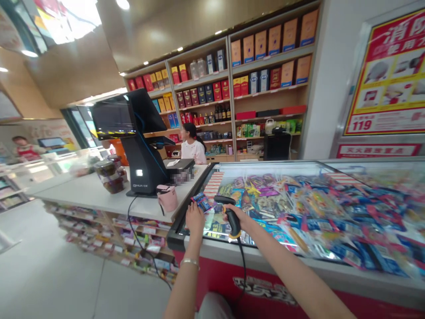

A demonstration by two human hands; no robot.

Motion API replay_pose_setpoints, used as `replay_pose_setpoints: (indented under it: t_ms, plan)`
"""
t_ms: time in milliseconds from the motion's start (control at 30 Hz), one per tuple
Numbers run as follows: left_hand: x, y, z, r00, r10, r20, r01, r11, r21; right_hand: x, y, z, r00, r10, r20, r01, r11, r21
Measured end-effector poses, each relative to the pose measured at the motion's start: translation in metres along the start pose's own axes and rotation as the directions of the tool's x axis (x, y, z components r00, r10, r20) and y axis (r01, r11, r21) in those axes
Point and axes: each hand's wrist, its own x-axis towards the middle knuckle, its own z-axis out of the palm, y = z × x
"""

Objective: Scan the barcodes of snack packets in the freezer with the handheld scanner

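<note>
Left hand (195, 220), fingers pinching blue foil packet (202, 202), above near corner of chest freezer (252, 253); right hand (241, 217), fingers wrapped round black barcode scanner (233, 217), scanner head just beside packet.

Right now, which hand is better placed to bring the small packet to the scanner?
Probably your left hand: it holds the blue packet at its fingertips, while your right hand is occupied gripping the black barcode scanner.
</note>
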Motion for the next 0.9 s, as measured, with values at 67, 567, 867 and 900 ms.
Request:
replay_pose_setpoints:
  t_ms: [67,567,867,900]
  plan:
    - [0.001,0.000,-0.002,0.999,0.005,-0.038,-0.006,1.000,-0.025,-0.009,-0.004,-0.004,0.999,-0.040,-0.034,0.040,0.999,-0.021]
    - [0.008,0.102,-0.015,0.981,0.182,-0.068,-0.192,0.958,-0.213,-0.148,-0.120,-0.079,0.896,-0.347,-0.277,0.291,0.930,-0.225]
    - [-0.007,0.252,-0.004,0.934,0.356,0.031,-0.309,0.848,-0.430,-0.206,-0.173,-0.145,0.842,-0.379,-0.384,0.324,0.924,-0.202]
    - [-0.010,0.266,-0.002,0.925,0.377,0.043,-0.318,0.832,-0.454,-0.208,-0.177,-0.152,0.835,-0.387,-0.393,0.330,0.921,-0.206]
